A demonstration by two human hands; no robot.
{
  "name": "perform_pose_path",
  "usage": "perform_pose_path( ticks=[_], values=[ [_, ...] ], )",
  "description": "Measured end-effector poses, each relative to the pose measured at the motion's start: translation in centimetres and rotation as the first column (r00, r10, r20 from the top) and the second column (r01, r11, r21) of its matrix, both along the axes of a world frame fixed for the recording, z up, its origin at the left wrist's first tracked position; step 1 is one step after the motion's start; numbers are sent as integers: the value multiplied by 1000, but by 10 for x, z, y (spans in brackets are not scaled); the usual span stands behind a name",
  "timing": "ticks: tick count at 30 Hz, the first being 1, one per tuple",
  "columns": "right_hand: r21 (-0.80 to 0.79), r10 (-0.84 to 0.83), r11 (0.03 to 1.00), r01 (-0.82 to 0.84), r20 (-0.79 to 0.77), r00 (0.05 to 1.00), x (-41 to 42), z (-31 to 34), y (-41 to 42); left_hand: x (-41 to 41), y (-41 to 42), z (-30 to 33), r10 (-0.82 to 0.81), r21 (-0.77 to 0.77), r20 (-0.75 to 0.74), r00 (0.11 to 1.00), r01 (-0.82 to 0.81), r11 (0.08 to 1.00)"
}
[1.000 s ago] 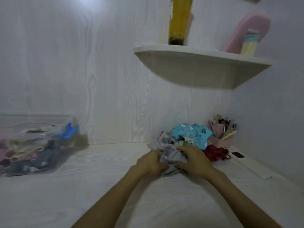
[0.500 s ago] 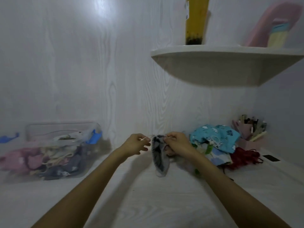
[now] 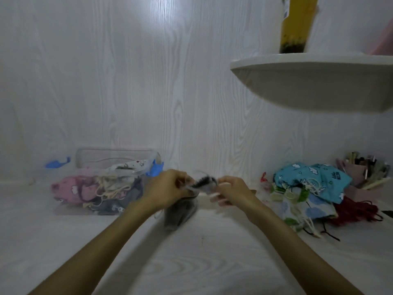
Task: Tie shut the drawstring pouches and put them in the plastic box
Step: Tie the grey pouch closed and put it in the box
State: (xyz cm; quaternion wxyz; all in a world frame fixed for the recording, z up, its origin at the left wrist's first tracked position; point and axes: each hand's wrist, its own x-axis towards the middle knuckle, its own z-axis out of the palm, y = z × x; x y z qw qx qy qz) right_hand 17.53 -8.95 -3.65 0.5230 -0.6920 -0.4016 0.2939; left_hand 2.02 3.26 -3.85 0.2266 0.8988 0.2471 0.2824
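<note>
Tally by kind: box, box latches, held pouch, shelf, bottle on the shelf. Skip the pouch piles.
plastic box: 1
blue latches: 2
grey pouch, held in both hands: 1
wall shelf: 1
yellow bottle: 1
Total: 6

White wood-grain wall, matching tabletop; curved corner shelf upper right; bright glare high on wall.

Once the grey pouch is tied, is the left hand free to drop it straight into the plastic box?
Probably yes. The plastic box sits open-topped just left of the left hand, with nothing between them. But both hands, the right hand too, hold the grey pouch.
</note>
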Motion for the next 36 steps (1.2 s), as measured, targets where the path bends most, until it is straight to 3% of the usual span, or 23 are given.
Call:
perform_pose_path(
  ticks=[3,6,10,12,16,20,22,24,26,29,32,36],
  values=[
    [-167,163,978,-129,208,965,12,-36,-27,-9,-18,-28,-157,50,-198,968,169,984],
    [-210,227,967,-147,440,869,20,-61,-39,-25,-22,-47,-244,-61,-165,956,237,970],
    [-175,270,962,-208,525,807,17,-76,-50,-52,-13,-68,-93,-63,37,995,95,994],
    [-121,259,965,-234,609,749,10,-78,-51,-57,-11,-73,-4,9,-8,1000,4,1000],
    [-50,210,967,-248,704,679,-3,-70,-27,-37,-8,-65,65,-43,-134,989,-71,997],
    [71,61,988,-136,631,774,7,-37,11,4,17,-32,87,-106,-85,993,-95,990],
    [183,-62,983,-28,467,882,21,-10,28,21,33,-5,146,-163,-15,989,-146,976],
    [300,-157,951,75,259,953,33,17,42,36,40,25,194,-248,150,969,-153,957],
    [409,-220,901,144,144,965,39,41,48,47,40,52,248,-297,325,913,-150,943],
    [494,-236,859,132,153,960,35,56,34,46,22,66,229,-238,440,868,-133,962],
    [511,-219,856,78,222,950,29,37,3,27,0,44,169,-163,409,897,-111,980],
    [359,-106,933,36,177,978,26,-18,-31,-3,-22,-17,45,-126,145,988,-27,992]
  ],
)
